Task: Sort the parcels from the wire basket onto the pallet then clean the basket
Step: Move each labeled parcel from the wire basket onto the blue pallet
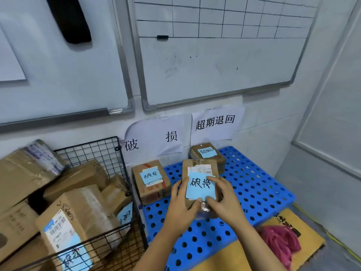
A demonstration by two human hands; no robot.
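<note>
A small, flat, brown cardboard parcel (pixel 195 163) sits between both hands over the middle of the pallet (pixel 254 184); whether its underside touches the pallet cannot be told. The left hand (pixel 180 204) has its grip clenched round the parcel's left edge, and the right hand (pixel 224 200) has its grip wrapped on the right side, fingers lying across the top and both thumbs meeting at the near edge. A smooth, light blue paper note (pixel 201 185) with black handwritten characters covers most of the parcel's top face, with a white printed shipping label showing just behind it. The pallet is bright blue moulded plastic, flat and pierced with regular rows of round holes. Two more cardboard boxes stand on it: a squat taped box (pixel 154 192) at the back left corner, beside the basket, and a smaller box (pixel 220 159) at the back against the wall, each topped with its own blue note. On the left, the wire basket (pixel 93 151) is a black, thin-rod grid with square meshes, and it holds a jumble of brown cardboard parcels lying tilted against each other; the nearest one (pixel 78 212) is wrapped in glossy clear tape and bears a white label and a blue note. Two creased white paper signs (pixel 214 122) with black characters hang on the tiled wall above the pallet. A pink fringed cloth (pixel 279 241) lies on a yellow mat (pixel 308 227) just beside the pallet's near right edge.
</note>
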